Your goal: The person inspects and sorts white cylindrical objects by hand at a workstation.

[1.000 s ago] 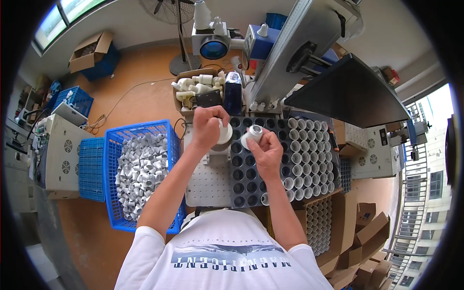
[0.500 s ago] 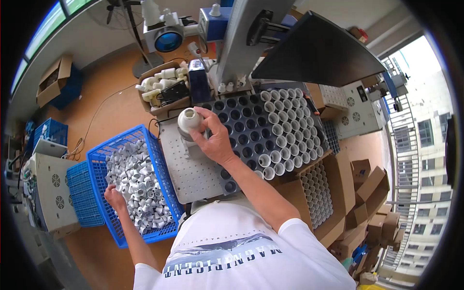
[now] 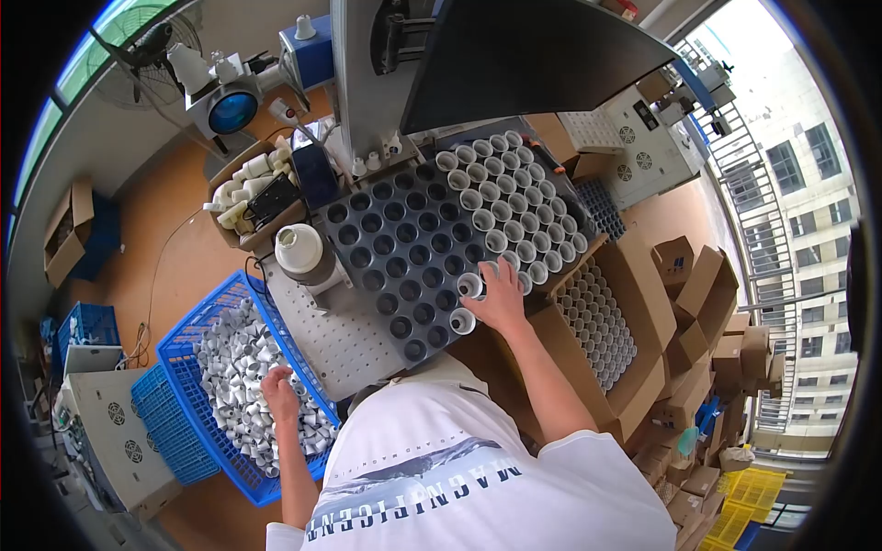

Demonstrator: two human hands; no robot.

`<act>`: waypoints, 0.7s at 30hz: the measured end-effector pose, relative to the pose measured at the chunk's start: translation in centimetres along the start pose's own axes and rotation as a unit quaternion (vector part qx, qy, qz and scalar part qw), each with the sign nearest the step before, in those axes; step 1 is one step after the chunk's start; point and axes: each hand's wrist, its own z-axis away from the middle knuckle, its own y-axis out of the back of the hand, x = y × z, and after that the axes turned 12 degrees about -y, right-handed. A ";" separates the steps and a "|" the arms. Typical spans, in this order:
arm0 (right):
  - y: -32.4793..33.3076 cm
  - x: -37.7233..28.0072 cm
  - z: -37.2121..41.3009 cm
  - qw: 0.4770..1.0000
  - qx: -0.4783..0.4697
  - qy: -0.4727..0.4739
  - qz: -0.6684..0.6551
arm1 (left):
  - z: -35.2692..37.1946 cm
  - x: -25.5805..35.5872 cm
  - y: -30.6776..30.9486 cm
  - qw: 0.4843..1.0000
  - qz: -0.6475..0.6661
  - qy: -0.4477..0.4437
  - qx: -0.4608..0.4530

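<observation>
My right hand (image 3: 501, 298) is over the black tray (image 3: 375, 222), its thumb and fingers closed about a white plastic cup (image 3: 470, 284) at the front of the filled rows. One more white cup (image 3: 462, 320) sits just in front of it. My left hand (image 3: 280, 395) hovers over the blue basket (image 3: 173, 354) of small white plastic parts (image 3: 237, 367), with fingers curled together; what they hold, if anything, cannot be made out. On a grey fixture by the perforated metal plate (image 3: 335, 335) stands a white rounded housing (image 3: 299, 248), open at the top.
A cardboard box (image 3: 250, 241) of white fittings stands behind the plate. The dark monitor (image 3: 533, 69) overhangs the tray's far side. To the right, a large open carton (image 3: 643, 340) holds rows of cups. A lens device (image 3: 231, 110) is at the upper left.
My right hand has left the white housing and moved right to the cups in the tray. My left hand has shifted right over the basket. The camera view has turned.
</observation>
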 end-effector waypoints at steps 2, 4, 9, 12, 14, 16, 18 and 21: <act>-0.9 0.8 -0.6 0.999 -0.002 0.012 0.032 | -1.2 2.0 -1.2 0.999 -0.010 0.003 -0.036; -0.7 0.5 -0.6 0.998 -0.002 0.020 0.053 | -2.1 3.3 -1.9 0.998 0.000 0.018 -0.068; -0.6 0.7 -1.4 0.995 0.002 0.063 0.075 | -2.8 3.7 -4.6 0.997 0.014 -0.049 -0.063; -0.1 0.9 -2.1 0.995 -0.043 0.061 0.069 | -2.4 3.4 -4.9 0.993 -0.047 -0.065 -0.080; 1.0 0.6 -2.0 0.995 -0.054 0.045 0.070 | -2.5 5.0 -5.3 0.991 -0.068 -0.050 -0.105; 1.6 0.5 -2.0 0.996 -0.053 0.037 0.065 | -2.5 5.7 -5.6 0.992 -0.055 -0.043 -0.108; 1.5 0.4 -1.8 0.997 -0.040 0.036 0.053 | -2.4 6.0 -5.8 0.992 -0.054 -0.041 -0.106; 0.2 0.9 -2.0 0.997 -0.027 0.054 0.043 | -2.3 5.5 -6.0 0.993 -0.045 -0.042 -0.097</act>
